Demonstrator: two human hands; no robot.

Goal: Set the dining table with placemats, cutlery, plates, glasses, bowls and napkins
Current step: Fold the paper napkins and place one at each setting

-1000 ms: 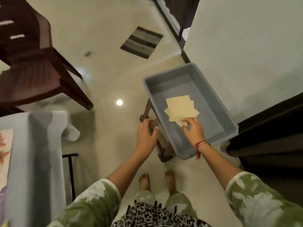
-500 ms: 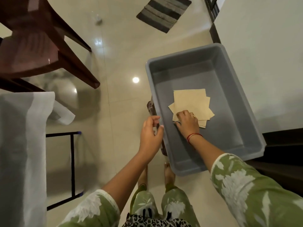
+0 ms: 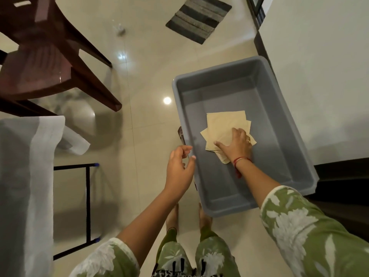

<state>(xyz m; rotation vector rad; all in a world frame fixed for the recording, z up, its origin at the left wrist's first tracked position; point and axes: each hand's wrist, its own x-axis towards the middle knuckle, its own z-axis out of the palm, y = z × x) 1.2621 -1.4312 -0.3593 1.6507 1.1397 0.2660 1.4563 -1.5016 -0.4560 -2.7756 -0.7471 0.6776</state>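
Loosely fanned beige napkins [image 3: 225, 122], right hand [image 3: 237, 144] flat on them, left hand [image 3: 179, 170] slack

Grey tub [image 3: 219, 82] open from above, high walls around the napkins [image 3: 225, 124]; white wall [image 3: 319, 76] just beside, brown chair [image 3: 40, 62] well apart.

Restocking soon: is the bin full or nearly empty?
Nearly empty: only a few napkins lie in the bin, under the right hand.
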